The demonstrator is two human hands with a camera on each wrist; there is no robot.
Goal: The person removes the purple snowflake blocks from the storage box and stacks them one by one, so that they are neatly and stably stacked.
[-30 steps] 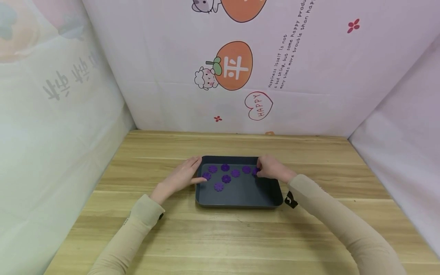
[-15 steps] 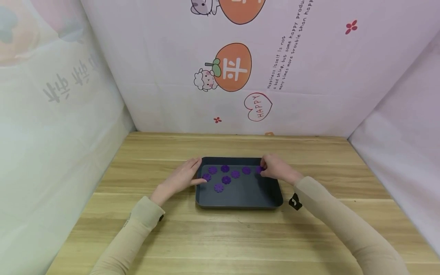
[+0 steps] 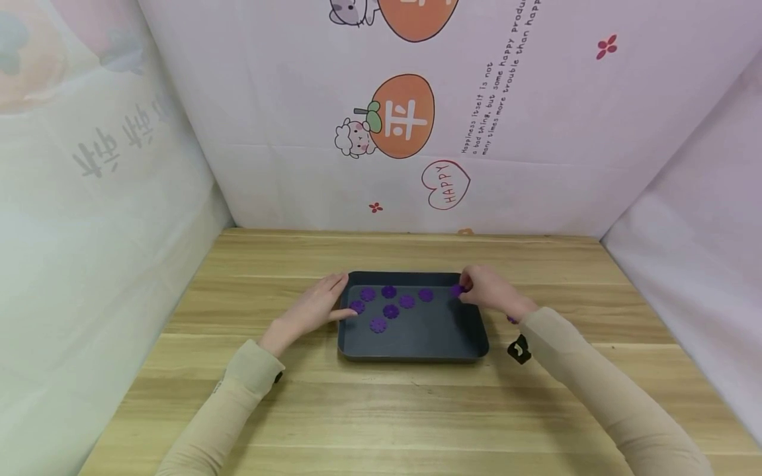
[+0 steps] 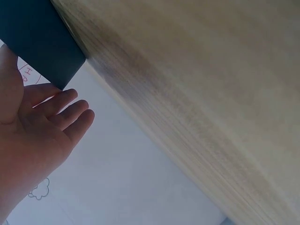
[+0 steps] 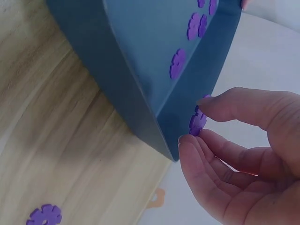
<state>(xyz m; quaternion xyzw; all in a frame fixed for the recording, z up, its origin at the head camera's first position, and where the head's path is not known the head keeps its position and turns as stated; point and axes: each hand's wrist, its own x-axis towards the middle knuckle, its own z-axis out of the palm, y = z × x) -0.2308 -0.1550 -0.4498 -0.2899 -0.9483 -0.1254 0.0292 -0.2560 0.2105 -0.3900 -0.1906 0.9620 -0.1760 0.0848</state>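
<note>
purple disc (image 5: 198, 121): pinched by right hand (image 3: 491, 291) | judged light, stiff, slightly slick; best gripped at notched rim | tray (image 3: 413, 359) touched by left hand (image 3: 312, 305), fingers extended

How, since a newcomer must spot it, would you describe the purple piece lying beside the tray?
On the wooden table, find the dark tray. Beyond its right side, partly hidden in the head view, lies a purple flower-shaped piece. It alone shows lying on the wood; the other pieces are in the tray or the right hand.
</note>
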